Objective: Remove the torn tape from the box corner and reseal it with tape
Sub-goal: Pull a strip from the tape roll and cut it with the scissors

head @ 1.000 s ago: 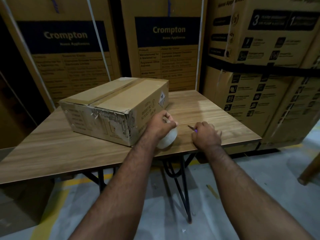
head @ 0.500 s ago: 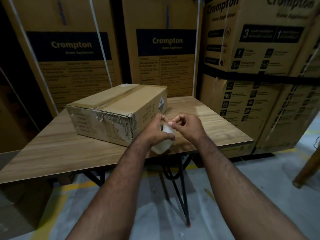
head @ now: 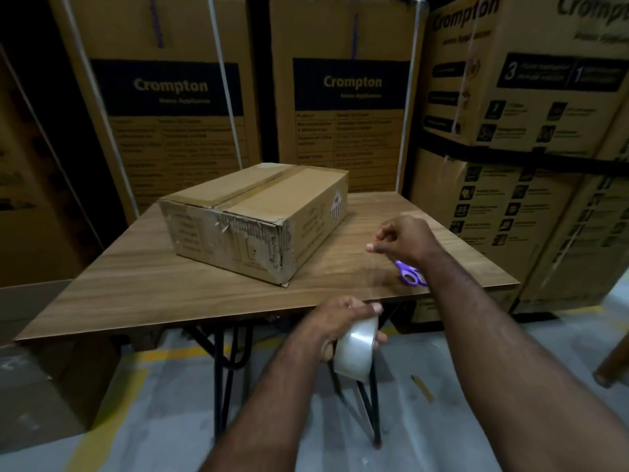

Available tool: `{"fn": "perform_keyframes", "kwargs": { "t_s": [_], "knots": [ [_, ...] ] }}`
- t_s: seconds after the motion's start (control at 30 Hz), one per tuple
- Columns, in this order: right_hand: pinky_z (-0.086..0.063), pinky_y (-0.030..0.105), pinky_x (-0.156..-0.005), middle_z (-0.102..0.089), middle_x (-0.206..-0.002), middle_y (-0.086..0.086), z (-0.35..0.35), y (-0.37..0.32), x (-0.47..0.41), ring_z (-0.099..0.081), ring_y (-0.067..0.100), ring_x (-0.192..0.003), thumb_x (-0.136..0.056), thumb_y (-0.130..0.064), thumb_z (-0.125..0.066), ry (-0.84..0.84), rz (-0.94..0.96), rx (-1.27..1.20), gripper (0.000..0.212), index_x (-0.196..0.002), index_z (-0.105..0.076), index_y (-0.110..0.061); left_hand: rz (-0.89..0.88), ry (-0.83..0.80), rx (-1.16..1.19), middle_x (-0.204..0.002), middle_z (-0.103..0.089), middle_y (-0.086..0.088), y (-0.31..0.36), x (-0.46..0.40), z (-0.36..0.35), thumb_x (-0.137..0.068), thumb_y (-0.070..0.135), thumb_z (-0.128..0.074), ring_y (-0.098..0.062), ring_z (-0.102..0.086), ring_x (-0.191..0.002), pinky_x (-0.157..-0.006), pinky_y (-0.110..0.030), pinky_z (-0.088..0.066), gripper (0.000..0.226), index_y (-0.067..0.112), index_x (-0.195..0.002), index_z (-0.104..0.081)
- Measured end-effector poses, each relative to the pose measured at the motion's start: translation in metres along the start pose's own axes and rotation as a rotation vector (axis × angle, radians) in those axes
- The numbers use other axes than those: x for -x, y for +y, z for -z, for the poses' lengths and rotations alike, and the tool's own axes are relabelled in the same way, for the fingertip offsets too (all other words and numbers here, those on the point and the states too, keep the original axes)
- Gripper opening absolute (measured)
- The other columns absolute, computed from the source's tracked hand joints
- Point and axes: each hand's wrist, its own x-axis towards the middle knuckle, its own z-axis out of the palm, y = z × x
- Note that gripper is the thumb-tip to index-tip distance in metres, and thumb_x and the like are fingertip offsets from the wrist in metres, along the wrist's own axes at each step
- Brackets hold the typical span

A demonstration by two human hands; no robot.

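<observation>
Clear tape roll [head: 355, 349] gripped in left hand [head: 335, 327]; thin, clingy strip pinched by right hand [head: 401, 238] up ahead. Best held at edges. Box [head: 258, 223] beyond.

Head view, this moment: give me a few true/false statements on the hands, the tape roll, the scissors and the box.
1. The left hand holds the clear tape roll off the near edge of the table. True.
2. The right hand grips the purple scissors. False: the scissors lie on the table; the right hand pinches a drawn-out strip of tape.
3. The cardboard box has a torn near corner. True.
4. The box sits on the floor. False: it rests on the table.
</observation>
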Motion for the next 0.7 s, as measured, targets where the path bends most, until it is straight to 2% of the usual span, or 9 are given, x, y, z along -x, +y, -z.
{"fn": "perform_keyframes", "kwargs": {
  "t_s": [0.07, 0.17, 0.27, 0.33, 0.4, 0.5, 0.6, 0.7],
  "knots": [
    [-0.038, 0.011, -0.056, -0.068, -0.073, -0.012, -0.009, 0.010, 0.001, -0.062, 0.001, -0.069, -0.075, -0.029, -0.091, -0.005, -0.015, 0.007, 0.018, -0.081, -0.075, -0.022, 0.023, 0.010, 0.029, -0.077, -0.072, -0.027, -0.009, -0.005, -0.003, -0.095, 0.020, -0.071, -0.027, -0.063, -0.050, -0.056, -0.032, -0.053, 0.024, 0.012, -0.091, -0.049],
    [-0.051, 0.021, -0.067, -0.076, -0.082, -0.002, -0.026, 0.022, -0.002, -0.070, 0.013, -0.081, -0.077, -0.031, -0.089, 0.005, -0.017, 0.007, 0.019, -0.085, -0.078, -0.018, 0.015, 0.059, 0.058, -0.076, -0.072, -0.028, -0.015, -0.017, -0.007, -0.094, 0.018, -0.072, -0.026, -0.061, -0.048, -0.053, -0.031, -0.050, 0.025, 0.010, -0.087, -0.049],
    [-0.057, 0.033, -0.082, -0.076, -0.087, -0.008, -0.040, 0.029, -0.007, -0.070, 0.012, -0.087, -0.079, -0.040, -0.086, -0.001, -0.036, 0.039, 0.019, -0.088, -0.077, -0.026, 0.010, 0.108, 0.093, -0.075, -0.072, -0.028, -0.021, -0.028, -0.009, -0.094, 0.019, -0.073, -0.027, -0.063, -0.045, -0.051, -0.028, -0.051, 0.027, 0.009, -0.087, -0.048],
    [-0.054, 0.037, -0.087, -0.074, -0.087, -0.012, -0.047, 0.032, -0.011, -0.068, 0.012, -0.090, -0.079, -0.046, -0.083, 0.031, -0.012, 0.085, 0.018, -0.085, -0.075, -0.031, 0.012, 0.133, 0.115, -0.073, -0.073, -0.026, -0.024, -0.036, -0.009, -0.094, 0.020, -0.072, -0.026, -0.063, -0.044, -0.050, -0.027, -0.051, 0.027, 0.009, -0.089, -0.048],
    [-0.044, 0.038, -0.092, -0.073, -0.090, -0.014, -0.054, 0.035, -0.013, -0.064, 0.013, -0.097, -0.080, -0.051, -0.079, 0.066, 0.002, 0.145, 0.018, -0.084, -0.072, -0.035, 0.019, 0.146, 0.129, -0.071, -0.073, -0.025, -0.026, -0.042, -0.008, -0.094, 0.020, -0.072, -0.026, -0.062, -0.043, -0.050, -0.027, -0.051, 0.026, 0.008, -0.093, -0.049],
    [-0.034, 0.042, -0.095, -0.072, -0.103, -0.010, -0.066, 0.038, -0.012, -0.055, 0.018, -0.114, -0.081, -0.056, -0.074, 0.040, 0.000, 0.327, 0.023, -0.094, -0.072, -0.037, 0.028, 0.155, 0.143, -0.074, -0.073, -0.026, -0.031, -0.047, -0.008, -0.094, 0.022, -0.072, -0.027, -0.062, -0.044, -0.051, -0.028, -0.052, 0.025, 0.004, -0.098, -0.055],
    [-0.033, 0.046, -0.097, -0.064, -0.125, -0.006, -0.073, 0.043, -0.010, -0.051, 0.021, -0.122, -0.080, -0.064, -0.071, 0.084, 0.008, 0.445, 0.043, -0.115, -0.063, -0.040, 0.034, 0.166, 0.141, -0.078, -0.074, -0.026, -0.036, -0.051, -0.006, -0.093, 0.023, -0.074, -0.028, -0.063, -0.046, -0.052, -0.030, -0.053, 0.028, 0.002, -0.104, -0.060],
    [-0.034, 0.051, -0.099, -0.056, -0.139, -0.001, -0.068, 0.044, -0.011, -0.049, 0.024, -0.127, -0.080, -0.070, -0.067, 0.094, -0.077, 0.513, 0.065, -0.132, -0.050, -0.035, 0.031, 0.166, 0.141, -0.079, -0.075, -0.025, -0.038, -0.053, -0.006, -0.092, 0.024, -0.074, -0.029, -0.064, -0.049, -0.056, -0.032, -0.053, 0.030, 0.003, -0.107, -0.060]
  ]
}}
